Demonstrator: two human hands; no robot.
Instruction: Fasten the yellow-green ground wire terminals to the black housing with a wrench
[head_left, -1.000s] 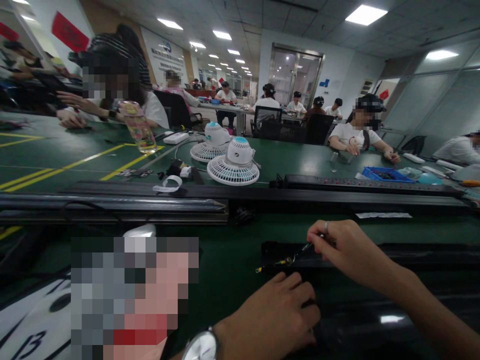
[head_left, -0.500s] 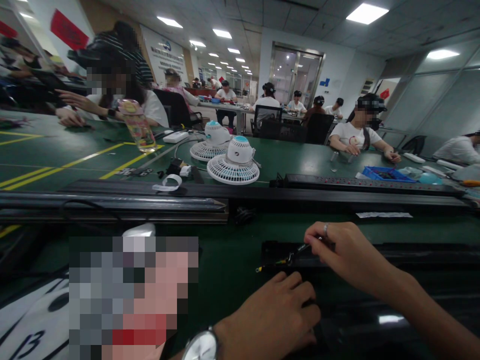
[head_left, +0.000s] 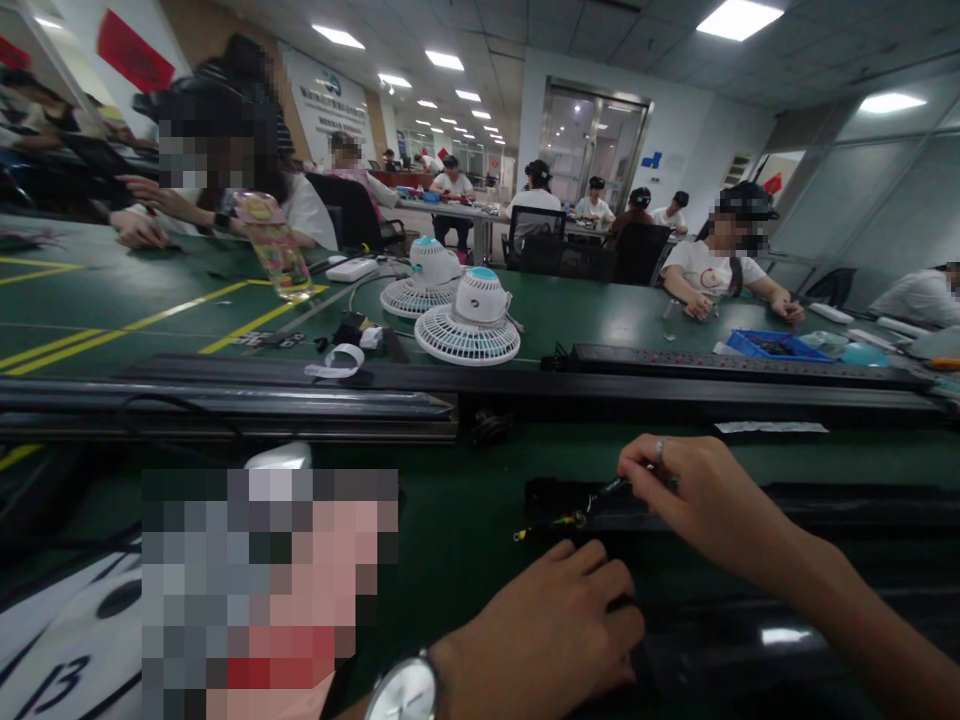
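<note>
My right hand (head_left: pixel 694 490), with a ring on one finger, pinches a thin black cable (head_left: pixel 609 488) with pale print. From the cable's end runs a yellow-green wire (head_left: pixel 559 521) tipped with a small ring terminal (head_left: pixel 519 536). Just below and left of it, my left hand (head_left: pixel 559 620) lies low with curled fingers, a watch (head_left: pixel 405 690) on the wrist. Its fingertips and whatever they grip are hidden. A long black housing (head_left: pixel 847 510) extends behind and under my right wrist. Nearer me lies a glossy dark piece (head_left: pixel 720 640), partly covered by my right arm.
Long metal and black profiles (head_left: pixel 225 405) run across the green table. Beyond them stand two white fans (head_left: pixel 466 335), a bottle (head_left: pixel 276 250), a black socket strip (head_left: pixel 720 365) and a blue tray (head_left: pixel 780 346). Several people sit around. A blurred-out patch covers the lower left.
My right hand has shifted slightly up and to the right, still pinching the cable. My left hand stays nearly in place.
</note>
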